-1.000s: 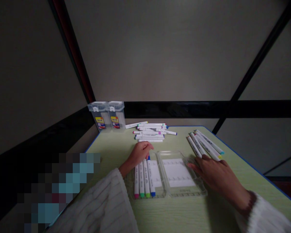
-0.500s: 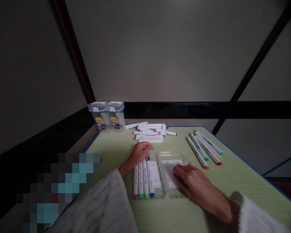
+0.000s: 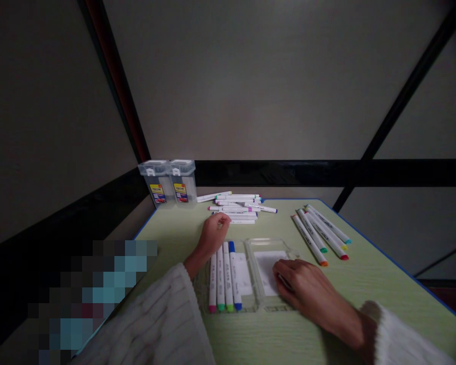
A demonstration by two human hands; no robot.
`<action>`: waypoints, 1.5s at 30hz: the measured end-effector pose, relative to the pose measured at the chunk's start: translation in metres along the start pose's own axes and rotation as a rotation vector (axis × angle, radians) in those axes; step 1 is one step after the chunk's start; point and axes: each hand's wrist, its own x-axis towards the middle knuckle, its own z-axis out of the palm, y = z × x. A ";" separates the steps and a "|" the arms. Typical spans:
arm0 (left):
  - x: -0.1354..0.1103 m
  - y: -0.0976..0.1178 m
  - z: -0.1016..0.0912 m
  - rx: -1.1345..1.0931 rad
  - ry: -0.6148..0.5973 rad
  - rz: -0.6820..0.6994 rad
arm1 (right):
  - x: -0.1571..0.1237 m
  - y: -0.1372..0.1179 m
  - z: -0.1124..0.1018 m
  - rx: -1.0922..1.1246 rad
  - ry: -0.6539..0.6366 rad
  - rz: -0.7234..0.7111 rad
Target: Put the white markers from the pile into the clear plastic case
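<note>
My left hand is over the near left end of a pile of white markers. Its fingers are curled with a small gap to the thumb, beside the nearest marker, whose left end it hides. A clear plastic case lies unfolded on the table. Several white markers with pink, green and blue ends lie side by side in its left half. My right hand holds the right half by its edge, fingers bent over a white paper insert.
Two clear lidded boxes with yellow labels stand at the back left corner. On the right lie several markers with coloured ends. The green table has a blue edge, and a wall rises behind it.
My left hand has moved away from the top of the markers in the case, up and left toward the pile, uncovering the blue cap. My right hand stays almost still.
</note>
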 end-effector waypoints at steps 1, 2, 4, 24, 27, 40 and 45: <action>0.000 -0.001 -0.001 0.066 0.036 0.030 | 0.000 0.000 0.000 0.001 0.000 0.003; 0.000 -0.003 -0.002 0.128 0.050 0.059 | 0.001 0.000 -0.001 0.003 -0.001 0.006; -0.003 -0.007 -0.002 0.242 0.048 0.083 | 0.002 -0.001 -0.001 0.006 -0.004 0.012; -0.007 -0.022 -0.001 0.396 -0.131 0.072 | 0.002 0.001 0.002 0.014 -0.064 0.008; -0.007 -0.023 0.000 0.420 -0.136 0.092 | 0.002 0.001 0.002 0.016 -0.074 0.003; -0.004 -0.026 0.000 0.422 -0.148 0.098 | 0.003 0.001 0.002 0.037 -0.077 -0.011; -0.003 -0.031 0.002 0.397 -0.122 0.081 | 0.002 0.003 0.004 0.041 -0.075 -0.017</action>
